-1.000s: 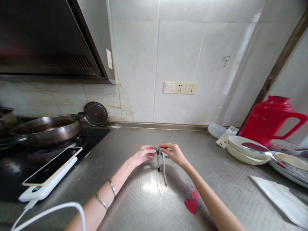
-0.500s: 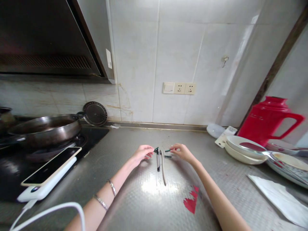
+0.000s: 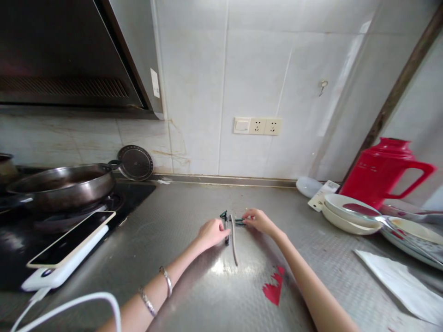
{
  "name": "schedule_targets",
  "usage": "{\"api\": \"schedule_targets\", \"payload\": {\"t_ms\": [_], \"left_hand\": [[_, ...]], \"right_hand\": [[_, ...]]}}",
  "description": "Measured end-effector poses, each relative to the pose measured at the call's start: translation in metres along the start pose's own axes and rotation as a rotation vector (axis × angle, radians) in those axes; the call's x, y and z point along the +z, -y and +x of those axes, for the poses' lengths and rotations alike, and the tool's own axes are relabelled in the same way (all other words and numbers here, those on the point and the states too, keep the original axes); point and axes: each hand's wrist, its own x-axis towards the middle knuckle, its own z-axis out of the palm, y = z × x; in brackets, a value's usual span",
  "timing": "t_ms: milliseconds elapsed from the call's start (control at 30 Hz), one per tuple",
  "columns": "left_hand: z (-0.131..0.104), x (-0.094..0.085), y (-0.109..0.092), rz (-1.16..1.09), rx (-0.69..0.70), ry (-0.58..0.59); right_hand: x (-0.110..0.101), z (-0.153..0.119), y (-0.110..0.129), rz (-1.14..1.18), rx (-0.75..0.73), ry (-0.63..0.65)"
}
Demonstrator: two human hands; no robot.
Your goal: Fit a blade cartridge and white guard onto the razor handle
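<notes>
In the head view, my left hand [image 3: 213, 233] is closed in a pinch at the side of a slim black stick-like item [image 3: 227, 240] with a pale middle. A small dark green piece [image 3: 224, 215] sits at its top end, at an angle. Just right of it a thin, slightly curved grey strip [image 3: 234, 244] lies lengthwise on the counter. My right hand [image 3: 258, 221] has its fingertips pinched on the right ends of short dark green sticks [image 3: 239, 222], which lie crosswise beside the strip. Their exact kind is too small to tell.
Torn red paper [image 3: 274, 288] lies on the metal counter [image 3: 187, 295]. To the left are a phone [image 3: 72, 240] on a white power bank with a cable, and a pan [image 3: 65, 184] on the stove. Bowls [image 3: 351, 221], a red jug [image 3: 384, 170] and white paper [image 3: 398, 286] stand right.
My left hand has moved right and nearer to me, from the green top down to the black item's shaft. The green sticks now lie closer together under my right fingertips.
</notes>
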Motion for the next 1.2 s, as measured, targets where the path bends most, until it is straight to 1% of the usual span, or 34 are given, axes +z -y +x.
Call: {"api": "schedule_targets", "payload": {"t_ms": [133, 300, 467, 600, 733, 800, 900, 1067, 1133, 1200], "left_hand": [[-0.005, 0.0, -0.007, 0.05, -0.027, 0.007], [-0.009, 0.0, -0.017, 0.123, -0.092, 0.015], [-0.01, 0.002, -0.028, 0.223, -0.077, 0.024], [-0.009, 0.006, -0.03, 0.259, -0.078, 0.018], [-0.009, 0.006, -0.029, 0.282, -0.084, 0.019], [-0.009, 0.003, -0.029, 0.281, -0.103, 0.009], [-0.011, -0.004, -0.031, 0.287, -0.105, -0.017], [-0.017, -0.016, -0.039, 0.284, -0.107, -0.099], [-0.019, -0.018, -0.043, 0.27, -0.091, -0.11], [-0.022, -0.018, -0.045, 0.266, -0.062, -0.111]], "right_hand": [[0.0, 0.0, 0.002, 0.002, 0.011, -0.022], [-0.004, 0.001, 0.005, -0.014, 0.052, -0.064], [-0.005, 0.002, 0.006, -0.029, 0.04, -0.071], [-0.005, 0.002, 0.008, -0.024, 0.042, -0.095], [-0.002, 0.003, 0.015, 0.027, 0.047, -0.122], [0.002, 0.004, 0.022, 0.108, 0.082, -0.152], [0.011, 0.007, 0.037, 0.309, 0.187, -0.183], [0.025, 0.009, 0.071, 0.68, 0.403, -0.131], [0.029, 0.008, 0.081, 0.808, 0.442, -0.109], [0.033, 0.007, 0.085, 0.887, 0.454, -0.114]]}}
